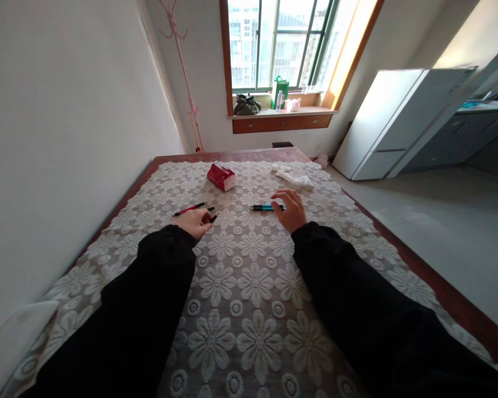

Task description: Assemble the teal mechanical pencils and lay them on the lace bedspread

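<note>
My left hand (194,222) rests low over the tablecloth with its fingers closed on a dark pen, whose black end (213,219) pokes out past the fingertips. Most of that pen is hidden by the hand. Just beyond lies a red and black pen (188,209), and another black pen end (210,209) shows beside the knuckles. To the right, my right hand (290,210) hovers with thumb and fingers curved apart around the right end of a blue and black pen (265,208). That pen lies flat on the cloth; whether the fingers touch it is unclear.
A red tissue pack (221,177) and a crumpled white plastic bag (295,178) lie farther back on the flowered tablecloth (255,282). A white object (19,337) sits at the near left beside the wall. Beyond the table stand a pink coat rack (181,61) and a white fridge (382,121).
</note>
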### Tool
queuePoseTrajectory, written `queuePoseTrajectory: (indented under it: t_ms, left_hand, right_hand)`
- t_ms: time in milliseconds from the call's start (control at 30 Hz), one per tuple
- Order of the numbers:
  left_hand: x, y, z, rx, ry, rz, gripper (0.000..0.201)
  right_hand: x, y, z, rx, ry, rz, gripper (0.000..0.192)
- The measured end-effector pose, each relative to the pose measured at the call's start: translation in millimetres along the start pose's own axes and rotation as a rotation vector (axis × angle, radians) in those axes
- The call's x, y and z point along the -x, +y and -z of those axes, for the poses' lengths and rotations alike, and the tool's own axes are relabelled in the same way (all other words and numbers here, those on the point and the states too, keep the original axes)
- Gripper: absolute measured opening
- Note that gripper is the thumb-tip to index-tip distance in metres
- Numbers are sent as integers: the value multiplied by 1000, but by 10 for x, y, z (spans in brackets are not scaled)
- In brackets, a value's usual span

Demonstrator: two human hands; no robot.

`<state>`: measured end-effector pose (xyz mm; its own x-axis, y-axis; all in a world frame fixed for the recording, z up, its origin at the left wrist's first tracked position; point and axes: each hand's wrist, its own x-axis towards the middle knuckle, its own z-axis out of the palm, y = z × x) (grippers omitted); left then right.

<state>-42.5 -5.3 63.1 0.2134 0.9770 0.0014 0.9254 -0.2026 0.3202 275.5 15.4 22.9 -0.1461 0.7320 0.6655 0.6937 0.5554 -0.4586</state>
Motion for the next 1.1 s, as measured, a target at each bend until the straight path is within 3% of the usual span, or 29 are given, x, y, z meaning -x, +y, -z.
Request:
queuePoseTrajectory:
  t_ms: [33,133,233,333,500,733,867,1000,1100]
  left_hand:
    - [17,85,18,176,0,-41,20]
    - [79,381,-23,770,-11,-125,31]
    - [138,621,-205,1003,10,-130,38]
    - [185,715,-437,834,80,-161,36]
    - [235,675,-722,336,105,-397,24]
    - [253,598,-826,11,123,-483,36]
    - [258,595,-805,-47,106,-473,47]
    - [267,612,-789,46,195,-457,37]
    - [269,619,-789,42,243,-465,33]
  right_hand:
    - [5,-135,-2,-94,-38,8,16]
    - [39,-500,-33,-381,-369,46,24]
    - [95,-659,-37,-434,-472,56,24]
    - [193,-591,15,-223,-523,99,24]
    - [426,-437,47,109,-685,130,28]
    - [530,-495,-29,316,-783,164,33]
    - [543,-464,-30,279,-729,226,33]
    - [558,-415,-34,200,-634,181,28]
    - [563,-405,-39,189,-631,164,27]
